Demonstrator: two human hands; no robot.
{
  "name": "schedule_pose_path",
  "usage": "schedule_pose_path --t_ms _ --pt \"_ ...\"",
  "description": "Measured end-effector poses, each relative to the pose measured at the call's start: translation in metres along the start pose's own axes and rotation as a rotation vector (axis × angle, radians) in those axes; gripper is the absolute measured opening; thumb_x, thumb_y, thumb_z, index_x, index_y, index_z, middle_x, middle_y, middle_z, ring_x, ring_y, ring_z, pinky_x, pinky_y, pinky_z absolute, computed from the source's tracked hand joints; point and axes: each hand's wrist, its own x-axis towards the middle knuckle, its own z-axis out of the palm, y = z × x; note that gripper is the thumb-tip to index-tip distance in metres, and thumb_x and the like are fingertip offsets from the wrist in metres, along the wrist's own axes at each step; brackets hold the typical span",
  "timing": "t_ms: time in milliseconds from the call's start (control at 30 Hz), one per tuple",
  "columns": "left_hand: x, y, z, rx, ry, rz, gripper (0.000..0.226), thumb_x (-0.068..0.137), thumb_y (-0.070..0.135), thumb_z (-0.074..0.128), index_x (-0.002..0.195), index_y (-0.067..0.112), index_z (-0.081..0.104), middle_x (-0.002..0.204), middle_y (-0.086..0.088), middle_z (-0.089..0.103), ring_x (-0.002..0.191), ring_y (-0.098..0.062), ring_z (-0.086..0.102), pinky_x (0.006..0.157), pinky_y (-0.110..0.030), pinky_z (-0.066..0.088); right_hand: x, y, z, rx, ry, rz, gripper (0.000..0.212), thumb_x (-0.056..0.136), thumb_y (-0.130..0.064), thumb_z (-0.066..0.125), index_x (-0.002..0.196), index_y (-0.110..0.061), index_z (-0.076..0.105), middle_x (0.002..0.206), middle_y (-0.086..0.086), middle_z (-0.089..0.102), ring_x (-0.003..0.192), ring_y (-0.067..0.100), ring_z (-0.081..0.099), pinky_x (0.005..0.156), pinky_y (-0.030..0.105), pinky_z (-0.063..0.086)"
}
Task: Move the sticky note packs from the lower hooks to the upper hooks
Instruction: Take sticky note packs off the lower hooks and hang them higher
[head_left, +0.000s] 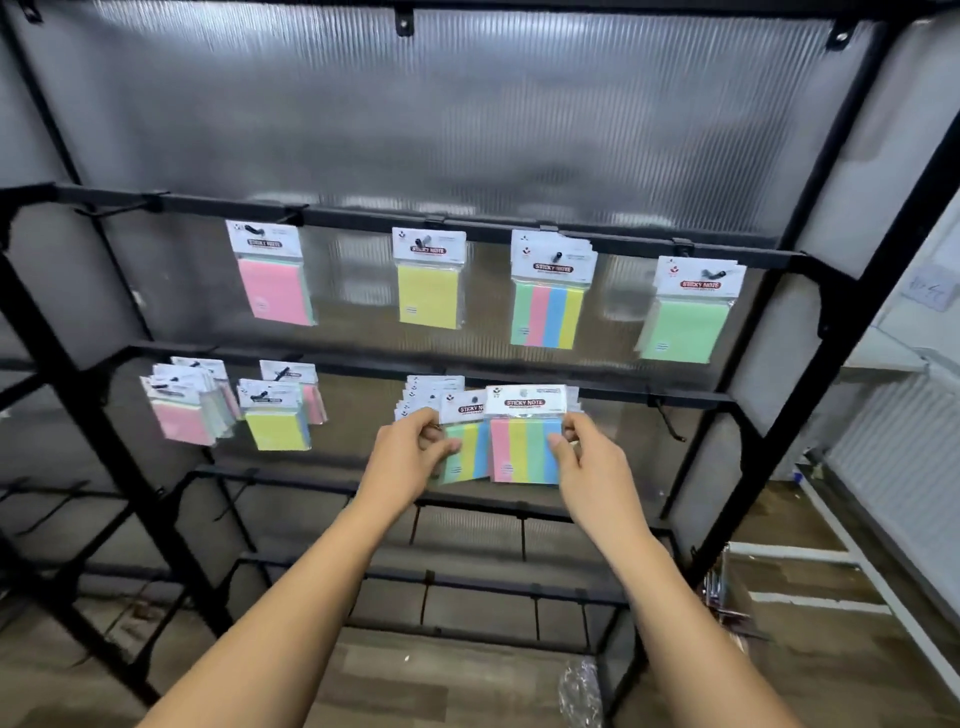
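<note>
Upper hooks (557, 256) are carrying hung packs (428, 296); three lower stacks (182, 410) are waiting. Left hand (410, 447) and right hand (582, 447) are pinching striped packs (524, 441).

Four bunches of sticky note packs hang on the upper rail (363, 221): pink bunch (272, 288), yellow bunch (428, 296), striped bunch (548, 312), green bunch (680, 327). Three more bunches (182, 415) hang toward the left end of the lower rail (363, 370). At its middle: left striped pack (470, 452), right striped pack (524, 447), plus uncounted ones behind.
</note>
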Motion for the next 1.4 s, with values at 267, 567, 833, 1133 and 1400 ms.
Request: schedule_pose_path --t_ms 267,567,833,1133,1400 --pt "0.035 -0.001 -0.038 -0.007 -0.079 0.136 0.015 0.08 0.015 0.077 0.084 0.007 0.065 0.075 0.001 0.06 0.055 -0.003 0.045 0.058 -0.008 0.041 0.015 -0.063 0.011 0.057 0.15 0.024 0.009 0.101 -0.021 0.048 0.106 -0.018 0.055 0.092 -0.005 0.062 0.086 0.018 0.057 0.074 0.035 0.046" --pt "0.049 0.009 -0.031 -0.037 -0.197 0.21 0.018 0.081 0.018 0.077 0.085 0.006 0.064 0.074 0.002 0.058 0.055 -0.003 0.041 0.055 -0.008 0.038 0.024 -0.088 -0.003 0.045 0.27 0.034 0.014 0.101 -0.021 0.049 0.112 -0.017 0.056 0.092 -0.01 0.061 0.087 0.015 0.059 0.074 0.031 0.046" --pt "0.061 0.03 -0.015 -0.067 -0.217 0.246 0.02 0.079 0.022 0.078 0.08 0.01 0.061 0.073 0.004 0.058 0.061 -0.008 0.044 0.063 -0.02 0.042 0.044 -0.09 -0.031 0.033 0.36 -0.034 0.016 0.101 -0.019 0.049 0.113 -0.013 0.057 0.096 -0.005 0.061 0.091 0.016 0.056 0.076 0.029 0.041" --pt "0.064 0.048 -0.002 -0.071 -0.208 0.269 0.023 0.081 0.021 0.077 0.075 0.01 0.058 0.073 0.003 0.056 0.062 -0.009 0.041 0.061 -0.018 0.04 0.074 -0.083 -0.043 0.077 0.359 -0.035 0.018 0.1 -0.018 0.049 0.116 -0.012 0.056 0.098 -0.001 0.06 0.092 0.018 0.054 0.078 0.028 0.04" --pt "0.063 0.047 0.001 -0.059 -0.2 0.251 0.021 0.081 0.02 0.076 0.077 0.009 0.059 0.073 0.003 0.055 0.061 -0.009 0.04 0.06 -0.016 0.04 0.088 -0.068 -0.044 0.08 0.313 0.031 0.018 0.1 -0.017 0.049 0.114 -0.007 0.056 0.095 0.002 0.058 0.088 0.021 0.052 0.072 0.027 0.036"
